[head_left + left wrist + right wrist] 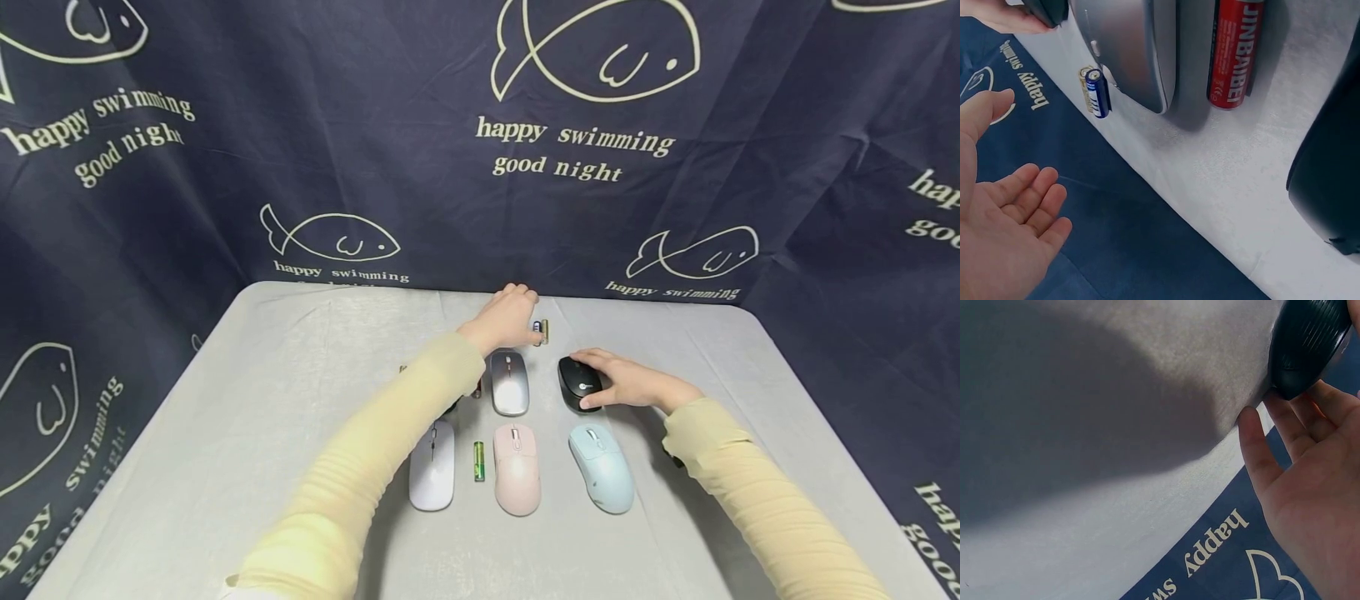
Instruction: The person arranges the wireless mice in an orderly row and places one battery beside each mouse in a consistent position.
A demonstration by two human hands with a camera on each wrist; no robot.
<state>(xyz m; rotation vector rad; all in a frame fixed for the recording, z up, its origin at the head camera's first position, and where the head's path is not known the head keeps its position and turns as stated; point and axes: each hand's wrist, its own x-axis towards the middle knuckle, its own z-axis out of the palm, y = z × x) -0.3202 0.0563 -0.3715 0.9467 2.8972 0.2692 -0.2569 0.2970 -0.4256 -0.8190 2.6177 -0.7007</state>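
Observation:
My left hand [504, 321] reaches over the far side of the table, beside a blue battery [1098, 94] and a gold battery [545, 332] standing close together. In the left wrist view its fingers are relaxed, with nothing between them. Just in front of that hand lies a silver mouse [510, 387]. A red battery [1235, 56] lies left of the silver mouse, partly hidden by the sleeve in the head view. My right hand [626, 379] grips a black mouse [579, 383], thumb on its near side and fingers around the far side.
A white mouse [432, 479], a pink mouse [517, 483] and a light blue mouse [606, 479] form the near row. Between white and pink lies a green battery [479, 461]. A dark object [1332, 181] is mostly hidden under my left sleeve. Dark cloth [450, 108] hangs behind the table.

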